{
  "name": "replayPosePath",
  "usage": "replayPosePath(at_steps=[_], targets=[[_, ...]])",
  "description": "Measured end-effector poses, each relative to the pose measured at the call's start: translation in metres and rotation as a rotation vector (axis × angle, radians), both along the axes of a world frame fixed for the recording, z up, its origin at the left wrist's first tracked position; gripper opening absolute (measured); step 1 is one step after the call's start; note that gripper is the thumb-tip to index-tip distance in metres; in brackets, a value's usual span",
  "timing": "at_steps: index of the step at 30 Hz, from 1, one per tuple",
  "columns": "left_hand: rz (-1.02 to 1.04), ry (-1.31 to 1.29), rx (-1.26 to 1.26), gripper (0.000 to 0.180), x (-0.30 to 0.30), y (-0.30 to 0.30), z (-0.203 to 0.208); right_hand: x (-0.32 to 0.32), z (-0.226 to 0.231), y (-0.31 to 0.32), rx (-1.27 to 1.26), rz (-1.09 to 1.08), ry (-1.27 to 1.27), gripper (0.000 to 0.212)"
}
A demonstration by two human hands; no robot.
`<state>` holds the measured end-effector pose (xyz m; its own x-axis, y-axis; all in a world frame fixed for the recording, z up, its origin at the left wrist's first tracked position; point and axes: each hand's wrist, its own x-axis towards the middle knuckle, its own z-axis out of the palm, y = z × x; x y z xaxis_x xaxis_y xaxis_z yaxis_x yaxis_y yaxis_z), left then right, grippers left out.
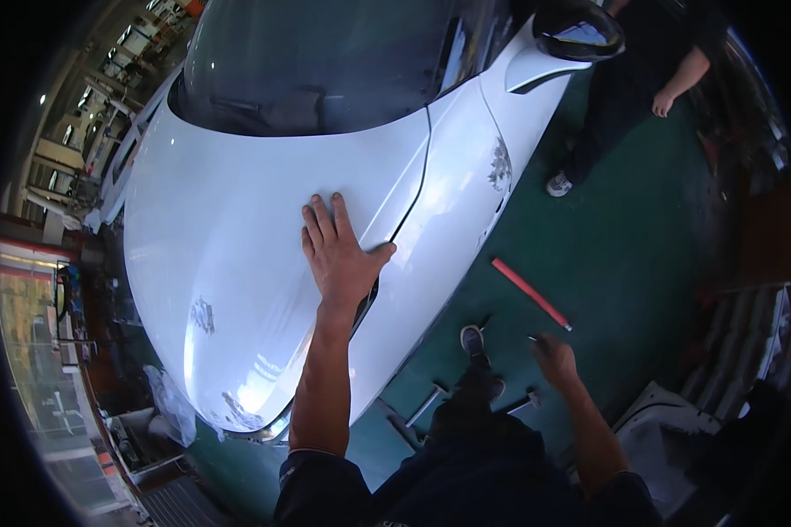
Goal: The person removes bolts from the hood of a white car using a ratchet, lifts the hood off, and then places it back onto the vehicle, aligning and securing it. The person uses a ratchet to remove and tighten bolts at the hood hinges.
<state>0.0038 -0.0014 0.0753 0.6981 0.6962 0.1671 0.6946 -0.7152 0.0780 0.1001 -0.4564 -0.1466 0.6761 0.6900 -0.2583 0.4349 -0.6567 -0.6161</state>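
Note:
My left hand (341,263) lies flat on the white car hood (237,202), fingers spread, with the thumb by the gap between hood and fender. Under my left wrist, the hood edge stands slightly apart from the fender (426,294), leaving a dark opening. Away from the car, over the floor, my right hand (555,360) is closed. A small tip (533,338) pokes out of its fingers; the rest of that item is hidden in my grip. Grey scuffed patches (202,316) mark the hood, and another patch (500,165) is on the fender.
On the green floor (624,237) lie a red bar (532,294) and hammer-like tools (426,406) near my feet. Another person (606,114) stands beyond the side mirror (576,39). Light-coloured panels (668,408) are at the right, and clear plastic sheeting (169,404) hangs by the car's front.

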Motion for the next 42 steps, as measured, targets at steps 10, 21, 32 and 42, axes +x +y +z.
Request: replayPosePath(at_steps=[10,21,32,42], targets=[[0.013,-0.048,-0.054,0.125,0.004,0.003,-0.001,0.059,0.176,0.278,0.342,0.351,-0.277,0.071],[0.032,-0.097,-0.146,0.116,-0.004,0.002,0.003,0.089,0.176,0.332,0.238,0.246,0.017,0.042],[0.237,-0.101,-0.138,0.126,0.027,-0.016,-0.005,0.108,0.189,0.354,0.050,0.339,0.117,0.043],[0.303,-0.146,-0.158,0.127,0.036,-0.021,-0.002,0.104,0.192,0.358,-0.008,0.331,0.119,0.045]])
